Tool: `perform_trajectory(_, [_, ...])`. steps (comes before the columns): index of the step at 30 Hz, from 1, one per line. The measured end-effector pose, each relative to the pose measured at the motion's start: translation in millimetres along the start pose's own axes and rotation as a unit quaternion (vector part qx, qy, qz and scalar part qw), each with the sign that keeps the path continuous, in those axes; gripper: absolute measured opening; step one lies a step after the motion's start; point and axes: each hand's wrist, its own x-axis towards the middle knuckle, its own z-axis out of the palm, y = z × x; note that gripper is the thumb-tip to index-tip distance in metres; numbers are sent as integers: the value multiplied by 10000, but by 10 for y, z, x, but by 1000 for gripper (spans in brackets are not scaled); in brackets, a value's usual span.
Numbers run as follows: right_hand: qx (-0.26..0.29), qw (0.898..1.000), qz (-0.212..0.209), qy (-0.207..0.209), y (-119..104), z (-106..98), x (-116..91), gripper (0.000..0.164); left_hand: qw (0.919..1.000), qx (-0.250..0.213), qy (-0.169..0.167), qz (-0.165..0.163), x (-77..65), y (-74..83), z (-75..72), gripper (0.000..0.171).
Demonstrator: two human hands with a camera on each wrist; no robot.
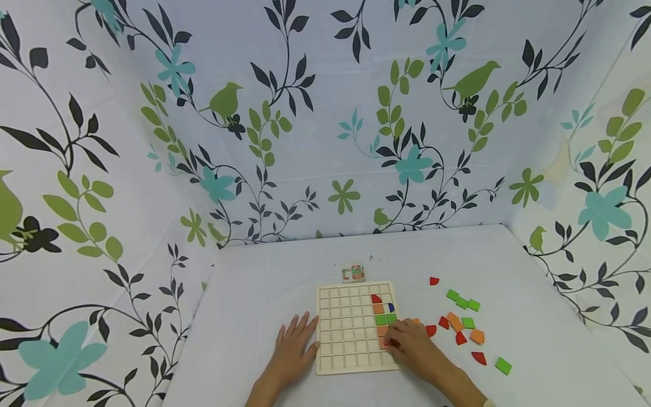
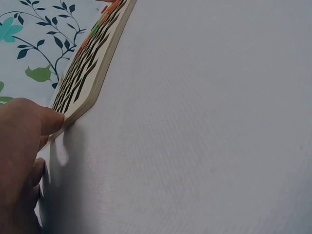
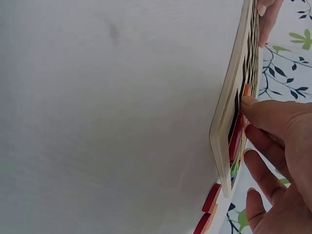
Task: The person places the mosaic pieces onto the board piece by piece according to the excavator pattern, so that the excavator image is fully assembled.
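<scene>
A square wooden grid board lies on the table, with red, orange, green and blue pieces set in its right-hand columns. My left hand lies spread along the board's left edge, its thumb against the rim in the left wrist view. Over the lower right of the board, my right hand has its thumb and curled index finger at a red piece, pinching it low over the cells. The palm and fingers cover part of the board's right edge in the head view.
Loose pieces lie right of the board: green squares, orange ones and red quarter-rounds. A small patterned card sits just behind the board. Patterned cloth hangs behind and beside the white table.
</scene>
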Motion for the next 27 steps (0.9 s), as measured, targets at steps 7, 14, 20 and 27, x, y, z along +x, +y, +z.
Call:
perform_trajectory(7, [49, 10000, -6, -53, -35, -32, 12, 11, 10000, -47, -2, -24, -5, -20, -7, 59])
perform_trajectory(14, [559, 9968, 560, 76, 92, -99, 51, 11, 10000, -74, 31, 44, 4, -12, -9, 59])
perform_trajectory(20, [136, 9843, 1594, 749, 536, -223, 152, 22, 10000, -34, 12, 24, 6, -17, -2, 59])
perform_trajectory(27, [-66, 9582, 2619, 1146, 1002, -432, 183, 44, 10000, -58, -26, 62, 18, -22, 1, 59])
